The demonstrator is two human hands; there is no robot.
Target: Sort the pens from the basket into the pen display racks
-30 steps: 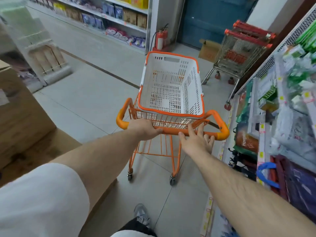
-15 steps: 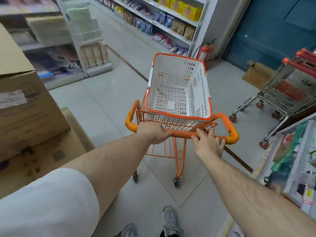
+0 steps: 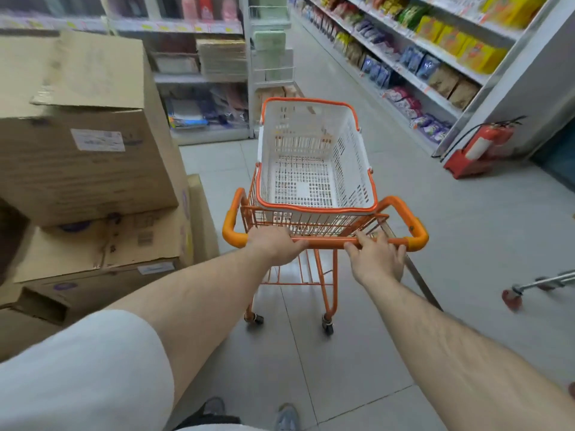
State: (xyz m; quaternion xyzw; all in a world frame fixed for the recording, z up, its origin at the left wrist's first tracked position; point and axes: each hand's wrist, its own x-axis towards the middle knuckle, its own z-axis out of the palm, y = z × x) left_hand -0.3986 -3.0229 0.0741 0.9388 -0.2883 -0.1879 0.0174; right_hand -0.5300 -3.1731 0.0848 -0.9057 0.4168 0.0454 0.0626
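While the left hand grips the cart handle and the right hand curls loosely over it, steer clear of the boxes left of the cart. No pens show in the basket.

I see stacked cardboard boxes just left of the orange trolley. Beyond the trolley stand stationery shelves. To its right runs a snack shelf, with a red fire extinguisher at that shelf's near end.
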